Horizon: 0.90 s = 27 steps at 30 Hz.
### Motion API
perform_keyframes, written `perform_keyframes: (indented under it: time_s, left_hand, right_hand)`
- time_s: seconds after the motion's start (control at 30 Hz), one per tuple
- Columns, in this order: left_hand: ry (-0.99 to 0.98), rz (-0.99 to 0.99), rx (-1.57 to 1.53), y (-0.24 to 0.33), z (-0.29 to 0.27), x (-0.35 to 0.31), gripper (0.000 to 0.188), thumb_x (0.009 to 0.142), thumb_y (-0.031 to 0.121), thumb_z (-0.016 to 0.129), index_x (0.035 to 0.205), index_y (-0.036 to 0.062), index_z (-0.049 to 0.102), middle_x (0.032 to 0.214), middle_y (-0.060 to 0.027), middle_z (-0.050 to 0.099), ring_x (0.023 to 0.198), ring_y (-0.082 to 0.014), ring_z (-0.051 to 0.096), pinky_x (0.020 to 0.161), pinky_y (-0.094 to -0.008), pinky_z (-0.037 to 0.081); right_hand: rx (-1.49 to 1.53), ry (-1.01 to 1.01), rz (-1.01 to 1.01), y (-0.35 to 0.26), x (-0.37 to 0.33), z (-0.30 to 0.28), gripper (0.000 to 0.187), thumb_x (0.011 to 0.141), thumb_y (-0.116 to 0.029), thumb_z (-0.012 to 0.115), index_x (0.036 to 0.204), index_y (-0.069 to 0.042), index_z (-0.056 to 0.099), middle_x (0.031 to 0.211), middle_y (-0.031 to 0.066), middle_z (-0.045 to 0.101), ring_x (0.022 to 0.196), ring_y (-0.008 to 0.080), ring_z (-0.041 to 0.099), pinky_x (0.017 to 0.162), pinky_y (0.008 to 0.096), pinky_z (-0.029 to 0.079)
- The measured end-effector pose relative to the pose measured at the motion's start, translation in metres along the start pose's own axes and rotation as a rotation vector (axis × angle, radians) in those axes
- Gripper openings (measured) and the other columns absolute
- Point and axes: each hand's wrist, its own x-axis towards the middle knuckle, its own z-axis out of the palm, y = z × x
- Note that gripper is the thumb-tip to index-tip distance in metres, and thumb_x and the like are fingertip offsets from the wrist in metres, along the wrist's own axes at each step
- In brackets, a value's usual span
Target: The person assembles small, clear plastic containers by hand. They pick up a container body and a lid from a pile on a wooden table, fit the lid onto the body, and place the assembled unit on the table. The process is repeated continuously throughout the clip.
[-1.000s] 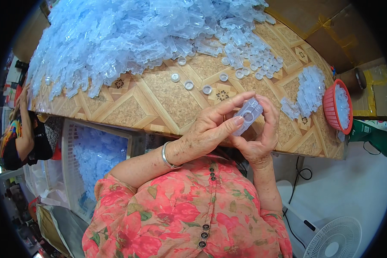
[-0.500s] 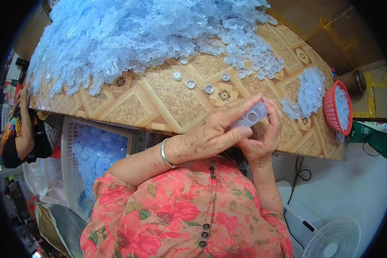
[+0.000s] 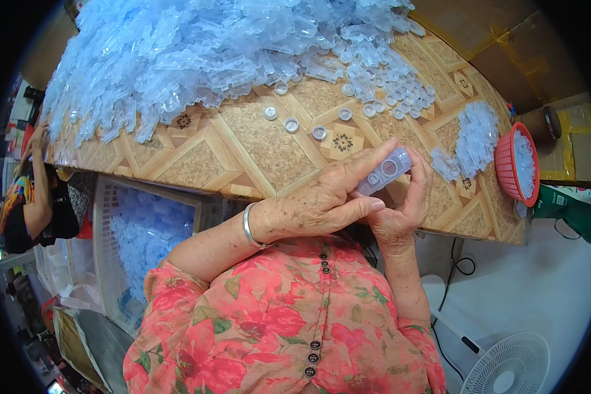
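Above the table's near edge, both my hands are closed around a small clear plastic piece with a large round opening and a smaller ring. My left hand, with a silver bangle at the wrist, holds it from the left, its index finger along the far side. Curled round the right side and underneath is my right hand, its lower fingers partly hidden. Several small round clear rings, among them one ring, lie on the patterned table beyond my hands.
A huge heap of clear plastic pieces covers the far left. Round parts cluster right of it, near a smaller pile and a red basket. A filled crate, a fan and another person's arm are around.
The plastic piece has turned and tilted between my hands, its round opening moving slightly up and right. My left thumb now sits lower relative to it.
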Motion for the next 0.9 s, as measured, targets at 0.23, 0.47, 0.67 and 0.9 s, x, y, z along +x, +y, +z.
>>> perform_keyframes:
  time_s: [0.23,0.47,0.67,0.9]
  left_hand:
    - [0.009,-0.090,0.151,-0.004,-0.008,0.001,0.055,0.100,0.010,0.062,0.151,0.0027,0.045,0.141,-0.0175,0.058,0.132,-0.0277,0.055,0.111,-0.0391,0.043]
    - [0.124,0.167,0.693,-0.016,-0.015,0.001,0.044,0.085,0.008,0.074,0.127,0.0024,0.061,0.114,-0.0169,0.063,0.110,-0.0388,0.060,0.099,-0.0474,0.048]
    - [0.187,0.188,0.799,-0.022,-0.016,-0.005,0.043,0.079,0.012,0.078,0.120,0.0045,0.065,0.103,-0.0141,0.060,0.097,-0.0373,0.060,0.083,-0.0474,0.049]
    - [0.169,0.123,0.778,-0.021,-0.012,-0.017,0.042,0.081,0.013,0.077,0.120,0.0061,0.064,0.103,-0.0146,0.057,0.096,-0.0380,0.059,0.081,-0.0475,0.049]
  right_hand:
    - [0.023,-0.171,0.050,-0.007,0.015,-0.012,0.077,0.069,-0.022,0.090,0.135,-0.001,0.057,0.126,0.0169,0.064,0.109,0.0358,0.063,0.099,0.0460,0.048]
    - [-0.033,-0.359,-0.008,0.008,0.017,-0.020,0.048,0.072,-0.011,0.084,0.117,-0.005,0.069,0.111,0.0112,0.069,0.104,0.0321,0.064,0.096,0.0449,0.045]
    - [-0.055,-0.524,0.042,0.003,0.027,-0.020,0.040,0.073,-0.016,0.085,0.109,-0.006,0.069,0.101,0.0092,0.069,0.099,0.0317,0.064,0.096,0.0455,0.045]
    - [0.218,-0.599,0.228,0.001,0.077,-0.015,0.031,0.083,-0.013,0.076,0.112,-0.003,0.069,0.098,0.0118,0.066,0.085,0.0291,0.065,0.079,0.0403,0.052]
